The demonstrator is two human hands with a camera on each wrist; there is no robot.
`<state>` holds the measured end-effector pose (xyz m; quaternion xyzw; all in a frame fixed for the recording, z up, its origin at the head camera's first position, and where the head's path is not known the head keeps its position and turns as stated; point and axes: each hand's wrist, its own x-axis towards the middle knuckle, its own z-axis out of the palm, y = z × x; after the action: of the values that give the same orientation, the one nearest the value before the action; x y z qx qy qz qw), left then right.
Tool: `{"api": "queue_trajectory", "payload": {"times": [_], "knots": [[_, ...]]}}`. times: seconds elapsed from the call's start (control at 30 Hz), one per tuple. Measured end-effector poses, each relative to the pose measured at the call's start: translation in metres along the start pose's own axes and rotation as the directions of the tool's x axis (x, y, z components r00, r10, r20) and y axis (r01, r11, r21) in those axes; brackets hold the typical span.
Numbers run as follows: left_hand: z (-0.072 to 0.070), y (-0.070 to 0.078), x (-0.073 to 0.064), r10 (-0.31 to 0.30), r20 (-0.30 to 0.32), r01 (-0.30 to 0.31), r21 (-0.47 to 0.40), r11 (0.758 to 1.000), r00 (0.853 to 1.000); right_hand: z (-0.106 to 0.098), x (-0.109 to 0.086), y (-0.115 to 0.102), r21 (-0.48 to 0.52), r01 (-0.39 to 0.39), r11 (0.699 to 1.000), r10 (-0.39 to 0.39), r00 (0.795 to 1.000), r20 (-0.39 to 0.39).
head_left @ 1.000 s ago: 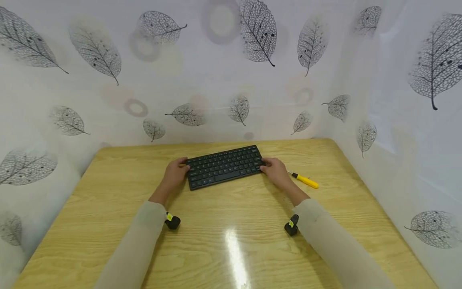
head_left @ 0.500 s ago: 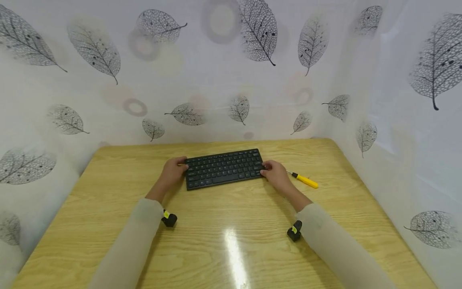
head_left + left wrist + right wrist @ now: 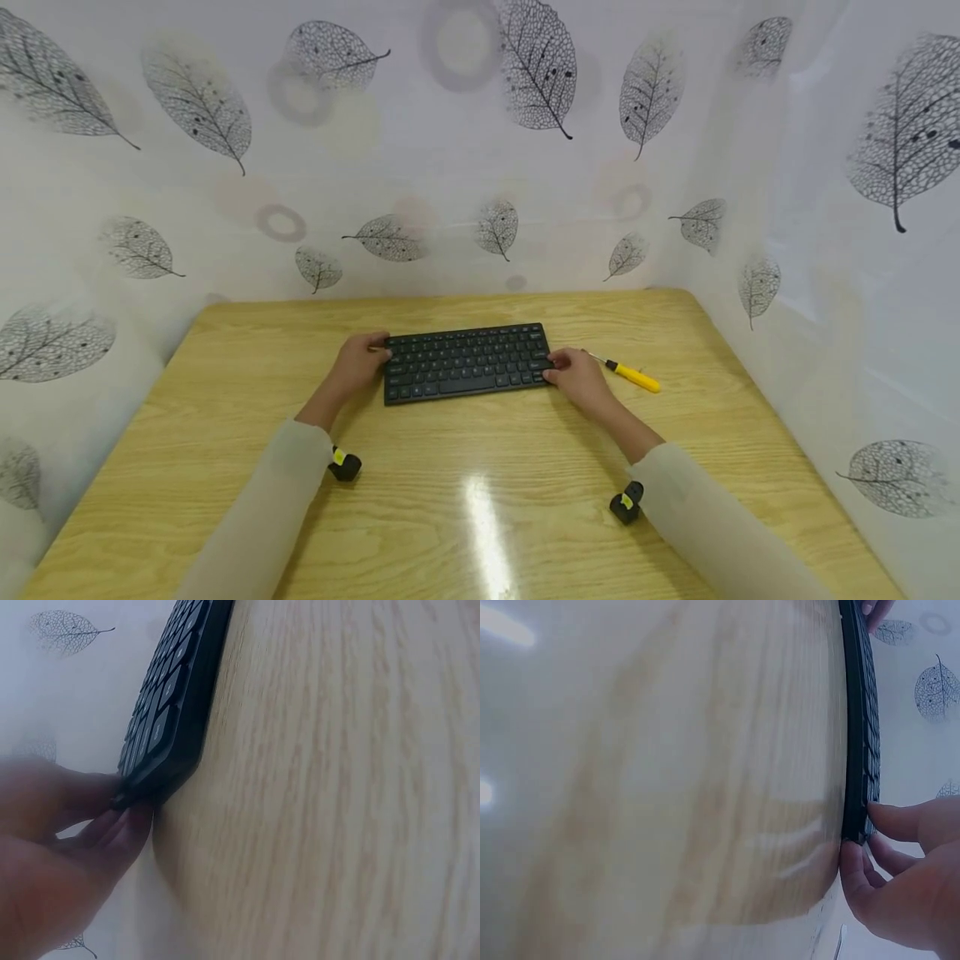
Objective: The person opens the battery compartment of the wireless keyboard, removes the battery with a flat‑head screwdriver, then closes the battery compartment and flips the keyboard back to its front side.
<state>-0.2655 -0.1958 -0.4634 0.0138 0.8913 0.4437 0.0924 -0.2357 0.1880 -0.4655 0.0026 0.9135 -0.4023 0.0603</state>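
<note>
Keyboard (image 3: 468, 364) comes nearer and straightens

Against a second ago, the pale wall covering (image 3: 420, 167) and the wood-grain table (image 3: 465, 450) look the same. The left sleeve (image 3: 255, 508) and the right sleeve (image 3: 720, 517) sit a little farther apart. The keyboard is closer to the person and less slanted, its right end having shifted most; it is over the far half of the table, and I cannot tell whether it rests flat or is just raised. The right hand (image 3: 581, 381) has come back toward the person more than the left hand (image 3: 358, 364). The screwdriver (image 3: 636, 376) keeps its place, with more of its thin end showing.

Counted: one wall covering, with more than a dozen leaf prints (image 3: 538, 67); one table; two sleeves; one keyboard; two hands, each in a narrow grip, the left pinching the keyboard's left end and the right its right end; one screwdriver, yellow-handled, just beside the right hand; and two small black cameras (image 3: 346, 465), one at each wrist.
</note>
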Motion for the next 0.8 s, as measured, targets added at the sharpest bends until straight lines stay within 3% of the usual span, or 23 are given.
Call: {"api": "queue_trajectory", "payload": {"times": [0.8], "knots": [[0.005, 0.006, -0.031, 0.033, 0.028, -0.033, 0.018, 0.999, 0.999, -0.004, -0.041, 0.003, 0.007, -0.031, 0.999, 0.031, 0.999, 0.010]]}}
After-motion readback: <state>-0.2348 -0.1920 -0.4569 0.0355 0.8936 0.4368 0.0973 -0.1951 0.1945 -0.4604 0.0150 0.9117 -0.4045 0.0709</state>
